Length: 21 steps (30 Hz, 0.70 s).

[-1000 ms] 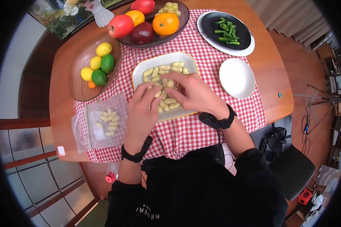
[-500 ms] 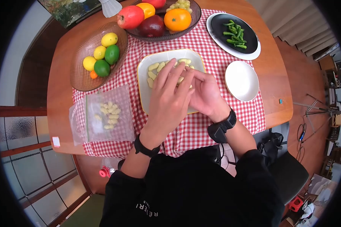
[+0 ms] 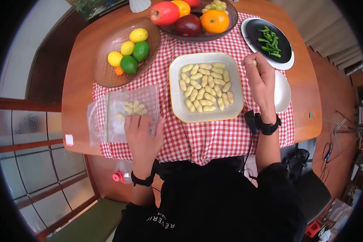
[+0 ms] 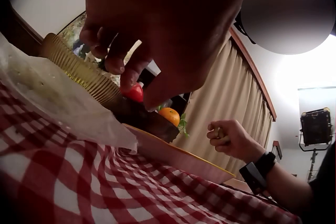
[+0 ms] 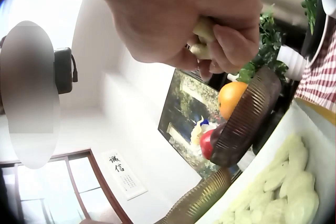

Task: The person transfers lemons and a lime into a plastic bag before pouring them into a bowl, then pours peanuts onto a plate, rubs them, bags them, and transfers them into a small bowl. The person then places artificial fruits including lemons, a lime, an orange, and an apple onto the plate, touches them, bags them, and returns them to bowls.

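The right hand (image 3: 263,84) is raised above the area between the white tray (image 3: 205,117) and the white bowl (image 3: 283,94). In the right wrist view its curled fingers grip a peanut (image 5: 203,29). Unshelled peanuts (image 3: 205,89) lie spread in the tray. My left hand (image 3: 143,139) is over the lower right part of the clear zip bag (image 3: 115,101), fingers spread and slightly bent, holding nothing visible. Several peanuts (image 3: 136,107) show inside that bag. Whether the fingertips touch it cannot be told.
Behind the tray stands a dark bowl of fruit (image 3: 197,38); a brown ribbed bowl (image 3: 103,60) with lemons and green fruit is at the back left. A black plate (image 3: 256,30) with green peppers is at the back right. A checked cloth (image 3: 193,141) lies underneath.
The hands were together over the tray and have moved apart: the left toward the bag, the right up and rightward with a peanut. The tray's peanuts are uncovered now. The head view has shifted.
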Each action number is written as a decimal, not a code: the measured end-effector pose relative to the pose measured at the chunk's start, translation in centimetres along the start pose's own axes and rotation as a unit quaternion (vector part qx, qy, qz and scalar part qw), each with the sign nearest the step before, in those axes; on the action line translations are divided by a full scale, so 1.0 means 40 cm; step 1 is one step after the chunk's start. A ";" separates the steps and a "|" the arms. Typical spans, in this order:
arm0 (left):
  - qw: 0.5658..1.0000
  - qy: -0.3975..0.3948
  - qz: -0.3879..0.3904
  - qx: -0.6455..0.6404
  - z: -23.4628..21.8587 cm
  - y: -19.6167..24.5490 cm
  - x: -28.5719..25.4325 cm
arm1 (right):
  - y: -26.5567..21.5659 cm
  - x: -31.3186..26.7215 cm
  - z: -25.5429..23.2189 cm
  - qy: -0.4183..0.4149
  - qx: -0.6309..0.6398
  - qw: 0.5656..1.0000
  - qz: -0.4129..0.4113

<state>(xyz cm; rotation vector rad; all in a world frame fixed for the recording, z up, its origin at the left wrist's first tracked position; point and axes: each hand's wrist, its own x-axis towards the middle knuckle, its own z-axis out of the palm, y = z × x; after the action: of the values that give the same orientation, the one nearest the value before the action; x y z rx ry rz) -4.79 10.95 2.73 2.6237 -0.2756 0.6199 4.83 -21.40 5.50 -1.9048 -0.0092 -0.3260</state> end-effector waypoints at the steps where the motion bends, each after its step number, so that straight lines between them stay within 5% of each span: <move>1: 1.000 0.002 -0.006 0.000 0.003 -0.014 -0.014 | 0.011 -0.001 0.007 -0.060 -0.013 0.998 0.005; 2: 0.999 -0.023 -0.010 0.025 0.014 -0.028 -0.027 | 0.023 -0.004 0.011 -0.115 -0.028 0.993 0.013; 6: 0.999 -0.032 -0.039 -0.012 0.038 -0.066 -0.050 | 0.017 -0.007 0.007 -0.118 0.004 0.992 0.051; 7: 0.999 -0.026 -0.041 -0.017 0.035 -0.056 -0.046 | 0.016 -0.008 0.010 -0.143 0.103 0.981 0.080; 9: 0.994 0.065 -0.069 -0.052 0.005 -0.033 -0.034 | -0.029 -0.038 0.063 -0.163 0.229 0.950 0.133; 11: 0.993 0.081 -0.063 -0.064 -0.019 -0.027 -0.027 | -0.068 -0.076 0.136 -0.281 0.312 0.892 0.170; 15: 0.989 0.112 -0.031 -0.094 -0.033 -0.027 -0.027 | -0.151 -0.140 0.301 -0.390 0.469 0.719 0.334; 17: 0.988 0.114 -0.026 -0.096 -0.045 -0.025 -0.027 | -0.160 -0.166 0.387 -0.382 0.471 0.684 0.405; 21: 0.988 0.117 -0.004 -0.096 -0.056 -0.034 -0.042 | -0.188 -0.153 0.482 -0.350 0.479 0.695 0.405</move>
<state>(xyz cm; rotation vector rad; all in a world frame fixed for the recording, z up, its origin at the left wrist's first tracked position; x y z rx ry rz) -6.73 13.34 3.26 2.3405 -0.2404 0.8471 1.98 -0.02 4.93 -0.7221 0.1283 0.8874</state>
